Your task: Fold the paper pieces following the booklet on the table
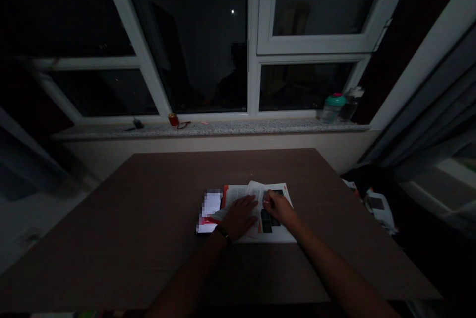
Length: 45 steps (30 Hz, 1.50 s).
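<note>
A printed booklet [288,235] with red-orange markings and dark pictures lies open on the brown table, one of its pages [256,187] partly raised and turned. My left hand [240,215], with a dark band at the wrist, rests flat on the paper, fingers stretched out. Just right of it, my right hand [277,205] is closed in a pinch over the booklet, by the raised page's edge. What sits between those fingertips is too small and dim to name. A lit phone [211,204] lies at the booklet's left side, partly covered by a page corner.
The table [167,179] stands below a window with a granite sill [230,129]. On the sill are a small red jar [173,120], a teal-lidded bottle [333,107] and a clear bottle [351,102]. Papers [381,209] lie beyond the table's right edge. The room is dark.
</note>
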Motion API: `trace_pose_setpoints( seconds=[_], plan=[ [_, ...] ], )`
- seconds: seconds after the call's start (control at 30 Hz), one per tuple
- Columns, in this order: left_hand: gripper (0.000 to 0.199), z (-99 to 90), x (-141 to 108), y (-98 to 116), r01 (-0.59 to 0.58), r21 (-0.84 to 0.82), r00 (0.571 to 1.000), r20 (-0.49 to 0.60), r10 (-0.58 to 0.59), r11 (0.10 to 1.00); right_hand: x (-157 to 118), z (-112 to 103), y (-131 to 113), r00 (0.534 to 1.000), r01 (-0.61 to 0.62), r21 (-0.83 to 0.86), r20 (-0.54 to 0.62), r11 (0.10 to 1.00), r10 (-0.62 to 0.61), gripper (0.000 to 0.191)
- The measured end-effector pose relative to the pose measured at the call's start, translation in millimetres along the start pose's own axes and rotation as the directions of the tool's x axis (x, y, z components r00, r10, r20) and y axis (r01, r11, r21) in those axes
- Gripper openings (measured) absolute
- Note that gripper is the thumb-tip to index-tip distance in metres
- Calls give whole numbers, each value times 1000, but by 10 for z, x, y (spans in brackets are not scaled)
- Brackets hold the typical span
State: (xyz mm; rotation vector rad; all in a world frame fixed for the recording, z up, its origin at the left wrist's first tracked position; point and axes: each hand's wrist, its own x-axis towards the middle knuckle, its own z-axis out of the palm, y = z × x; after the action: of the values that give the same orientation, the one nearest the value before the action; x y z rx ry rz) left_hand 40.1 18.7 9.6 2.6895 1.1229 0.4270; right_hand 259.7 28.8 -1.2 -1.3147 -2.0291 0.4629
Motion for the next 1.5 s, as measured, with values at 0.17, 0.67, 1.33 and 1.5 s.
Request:
trace_pose_setpoints(
  seconds=[0.17, 0.67, 1.33, 1.5],
  plan=[
    [47, -9, -8, 4, 8, -8, 1000, 0, -8, 1000, -4, 6, -2, 1000, 6, 56, 27, 998, -7, 9],
    [46, -15, -4, 8, 0, -3, 1000, 6, 0, 1000, 11, -13, -25, 1000, -20, 76, 24, 997, 19, 7],
    [46, -20, -10, 24, -2, 2, 1000, -6, 2, 1000, 26, 14, -112, 998, -15, 99, 65, 995, 9, 9],
    [46, -30, -11, 28, 7, 0, 1000, 0, -7, 1000, 11, 1, -138, 995, -4, 120, 98, 993, -8, 9]
  ],
)
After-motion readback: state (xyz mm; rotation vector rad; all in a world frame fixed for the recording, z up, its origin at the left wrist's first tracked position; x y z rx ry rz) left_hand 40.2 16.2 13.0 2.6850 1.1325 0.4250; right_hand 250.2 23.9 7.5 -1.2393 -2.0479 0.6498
